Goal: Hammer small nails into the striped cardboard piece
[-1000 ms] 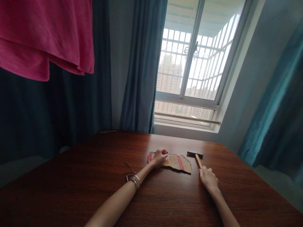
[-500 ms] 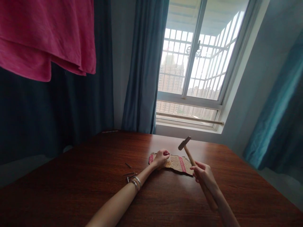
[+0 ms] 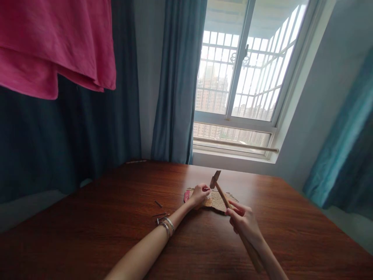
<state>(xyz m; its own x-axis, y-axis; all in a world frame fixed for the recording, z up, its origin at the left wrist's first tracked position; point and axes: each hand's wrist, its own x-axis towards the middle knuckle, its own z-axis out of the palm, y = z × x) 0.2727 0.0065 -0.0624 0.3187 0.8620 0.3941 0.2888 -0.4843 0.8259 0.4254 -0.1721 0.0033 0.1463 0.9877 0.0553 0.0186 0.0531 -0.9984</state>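
My right hand is closed round the wooden handle of a hammer. The hammer's metal head is raised, close to my left hand. That left hand is closed in a pinch over a piece of cardboard with a torn edge, dotted with many small holes and pink at its left end. Whatever the pinch holds is too small to make out. Several loose nails lie on the table to the left of my left forearm.
The brown wooden table reaches back to the wall below a barred window. Blue curtains hang on both sides. A pink cloth hangs at the upper left.
My right hand has moved left with the hammer, bringing its head nearer to my left hand. My left hand stays over the cardboard.
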